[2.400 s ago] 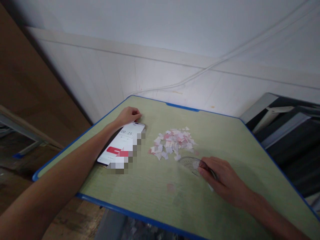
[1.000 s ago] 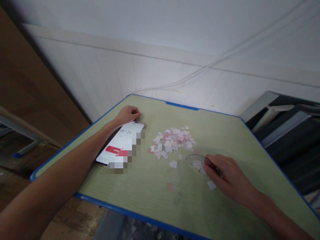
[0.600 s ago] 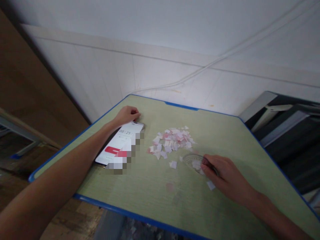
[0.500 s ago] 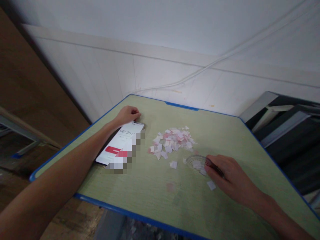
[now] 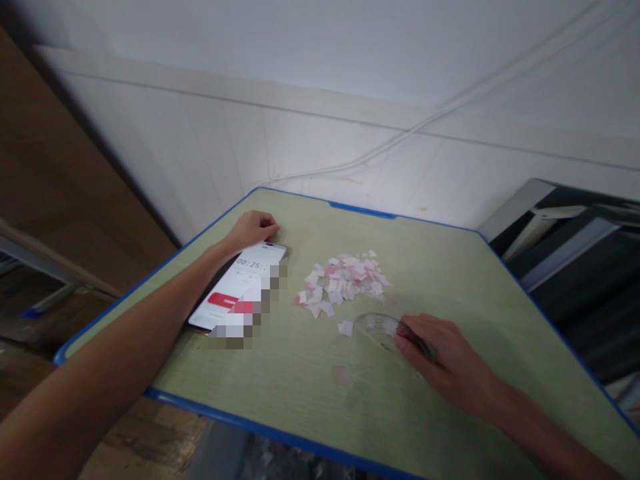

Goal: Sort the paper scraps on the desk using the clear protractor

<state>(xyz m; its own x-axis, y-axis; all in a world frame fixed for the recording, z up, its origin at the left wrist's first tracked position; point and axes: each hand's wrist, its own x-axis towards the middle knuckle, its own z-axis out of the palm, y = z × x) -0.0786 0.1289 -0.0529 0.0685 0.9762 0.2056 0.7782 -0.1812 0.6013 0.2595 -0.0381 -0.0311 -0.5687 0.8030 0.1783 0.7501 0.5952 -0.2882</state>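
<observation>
My right hand is closed on one end of a clear plastic protractor, its curved edge facing the scraps. Small white and pink paper squares lie heaped in the middle of the green tabletop. A single white paper piece is just left of the protractor, and a pink one lies nearer the front edge. At the far left, my left hand rests with fingers curled and nothing visible in them. Below it is a phone showing a running timer, its right side pixelated.
A white wall with a cable stands behind the table. Dark panels or folded frames lean at the right. A brown board is on the left. Beneath the front edge sits a grey bin with scraps beside or inside it.
My right hand has moved left and slightly toward the heap with the protractor, which now looks tilted. Small scraps near it are now mostly hidden. My left hand stays in place.
</observation>
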